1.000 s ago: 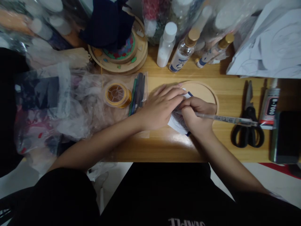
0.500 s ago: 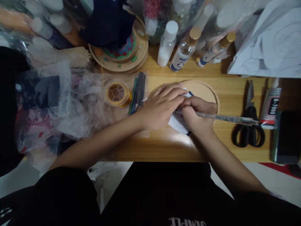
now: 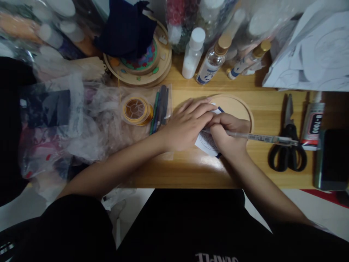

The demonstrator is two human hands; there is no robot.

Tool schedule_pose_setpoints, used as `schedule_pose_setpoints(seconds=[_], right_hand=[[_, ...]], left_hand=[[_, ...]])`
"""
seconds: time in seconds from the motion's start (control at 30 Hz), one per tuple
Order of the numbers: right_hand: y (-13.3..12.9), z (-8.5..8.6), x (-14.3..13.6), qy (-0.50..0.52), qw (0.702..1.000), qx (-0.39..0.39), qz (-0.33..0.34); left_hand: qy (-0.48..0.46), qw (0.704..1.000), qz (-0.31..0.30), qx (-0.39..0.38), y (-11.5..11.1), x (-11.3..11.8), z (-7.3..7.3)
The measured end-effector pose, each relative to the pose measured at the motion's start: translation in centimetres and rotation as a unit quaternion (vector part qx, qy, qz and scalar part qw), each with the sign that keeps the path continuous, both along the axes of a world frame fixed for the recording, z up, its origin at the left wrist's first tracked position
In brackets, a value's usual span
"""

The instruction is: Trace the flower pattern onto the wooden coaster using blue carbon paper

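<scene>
My right hand (image 3: pixel 231 136) is closed around a clear pen (image 3: pixel 261 138), whose far end sticks out to the right above the scissors. Under both hands lies a white paper (image 3: pixel 206 144) with a line drawing, and dark blue edges show beneath it. My left hand (image 3: pixel 188 125) rests flat across the paper's left side, fingers stretched out and reaching close to the fingers of my right hand. Partly behind the hands is a round wooden board (image 3: pixel 236 105). The pen's tip is hidden by the fingers.
Black scissors (image 3: pixel 288 142), a glue tube (image 3: pixel 313 123) and a phone (image 3: pixel 332 160) lie right. Bottles (image 3: pixel 211 65) stand at the back. Left are a thread spool (image 3: pixel 136 110), several pens (image 3: pixel 160 107), plastic bags (image 3: pixel 95 120) and round wooden pieces (image 3: pixel 163 67) under dark cloth (image 3: pixel 127 31).
</scene>
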State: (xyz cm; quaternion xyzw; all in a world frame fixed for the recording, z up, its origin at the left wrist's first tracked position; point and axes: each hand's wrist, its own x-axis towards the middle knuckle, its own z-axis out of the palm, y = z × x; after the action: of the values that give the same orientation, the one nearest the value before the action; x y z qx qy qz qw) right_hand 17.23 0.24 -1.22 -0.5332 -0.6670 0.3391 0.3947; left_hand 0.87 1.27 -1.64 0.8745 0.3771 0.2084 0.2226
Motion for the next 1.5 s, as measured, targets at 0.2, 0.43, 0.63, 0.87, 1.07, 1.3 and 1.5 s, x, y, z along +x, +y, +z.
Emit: schedule_pose_setpoints(seconds=[0.2, 0.43, 0.63, 0.87, 1.07, 1.3, 1.5], right_hand=[[0.05, 0.12, 0.06, 0.001, 1.000, -0.001, 0.004], [-0.05, 0.18, 0.00, 0.006, 1.000, -0.006, 0.002], [-0.09, 0.35, -0.14, 0.042, 0.997, -0.024, -0.056], [-0.08, 0.43, -0.03, 0.002, 0.998, -0.005, -0.058], [-0.01, 0.56, -0.08, -0.009, 0.999, 0.004, -0.053], [0.14, 0.67, -0.13, -0.024, 0.999, 0.008, -0.038], [0.13, 0.51, -0.13, -0.027, 0.999, 0.013, -0.033]], left_hand=[[0.006, 1.000, 0.000, -0.015, 0.04, 0.02, 0.19], [0.015, 1.000, 0.001, -0.019, 0.01, 0.00, 0.28], [0.020, 1.000, 0.001, -0.012, -0.02, 0.03, 0.21], [0.022, 1.000, 0.002, -0.005, -0.06, 0.02, 0.23], [0.024, 1.000, 0.004, -0.010, -0.06, 0.06, 0.29], [0.020, 1.000, 0.005, -0.015, -0.07, 0.07, 0.29], [0.013, 1.000, 0.004, -0.012, -0.05, 0.03, 0.14]])
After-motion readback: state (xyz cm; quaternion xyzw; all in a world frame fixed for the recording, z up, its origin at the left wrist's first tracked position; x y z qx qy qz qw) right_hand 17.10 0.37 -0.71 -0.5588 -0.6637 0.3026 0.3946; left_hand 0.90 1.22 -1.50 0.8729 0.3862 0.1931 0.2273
